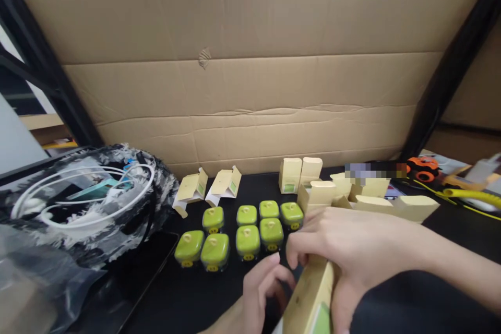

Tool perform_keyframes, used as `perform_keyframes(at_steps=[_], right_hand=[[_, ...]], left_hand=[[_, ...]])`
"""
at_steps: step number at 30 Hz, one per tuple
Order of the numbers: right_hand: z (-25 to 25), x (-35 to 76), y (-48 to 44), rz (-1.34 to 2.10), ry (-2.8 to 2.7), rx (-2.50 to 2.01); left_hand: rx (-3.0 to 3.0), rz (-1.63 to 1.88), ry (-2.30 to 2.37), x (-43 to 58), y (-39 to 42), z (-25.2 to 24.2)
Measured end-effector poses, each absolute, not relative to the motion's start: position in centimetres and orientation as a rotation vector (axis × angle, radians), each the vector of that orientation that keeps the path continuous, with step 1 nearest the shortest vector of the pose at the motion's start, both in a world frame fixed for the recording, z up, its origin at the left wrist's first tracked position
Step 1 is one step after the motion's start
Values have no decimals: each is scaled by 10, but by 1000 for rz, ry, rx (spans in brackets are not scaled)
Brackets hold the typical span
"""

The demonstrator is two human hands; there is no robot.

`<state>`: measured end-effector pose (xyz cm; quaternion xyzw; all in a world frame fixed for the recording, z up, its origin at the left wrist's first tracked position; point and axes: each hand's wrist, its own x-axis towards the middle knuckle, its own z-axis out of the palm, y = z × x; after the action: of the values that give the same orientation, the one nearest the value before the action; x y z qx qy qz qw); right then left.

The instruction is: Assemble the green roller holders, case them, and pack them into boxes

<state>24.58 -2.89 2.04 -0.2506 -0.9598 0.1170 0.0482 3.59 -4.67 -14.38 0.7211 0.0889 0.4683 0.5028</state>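
Note:
My right hand (344, 250) is closed round a pale yellow cardboard box (307, 297) with a green panel, low in the head view. The box is tilted and its lower end runs out of the picture. Just left of the box is my left hand (266, 287), fingers bent and apart; whether they touch the box is hard to see. In front of my hands stand several small clear containers with green lids (248, 240), each with a yellow tab. Behind my right hand several open yellow boxes (321, 193) stand with their flaps up.
Two more open boxes (225, 183) lie at the back left. A fluffy black-and-white basket (156, 182) with a coiled white cable stands left, beside plastic film (35, 282). A cardboard wall (250, 83) closes off the back. An orange toy vehicle (424, 168) and yellow tubing (472, 197) lie right.

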Motion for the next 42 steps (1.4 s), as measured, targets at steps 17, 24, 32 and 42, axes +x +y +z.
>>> perform_keyframes(at_steps=[17, 24, 32, 42], right_hand=[[-51, 253, -56, -730, -2343, -342], [-70, 266, -65, -613, -2341, -438], [-56, 260, -72, -442, -2221, -542], [-64, 269, -71, -382, -2315, -609]], left_hand=[[1574, 1200, 230, 38, -60, -91], [1515, 1072, 199, 36, -61, -87], [1570, 1112, 228, 37, -59, -88], [1561, 1054, 458, 35, -62, -93]])
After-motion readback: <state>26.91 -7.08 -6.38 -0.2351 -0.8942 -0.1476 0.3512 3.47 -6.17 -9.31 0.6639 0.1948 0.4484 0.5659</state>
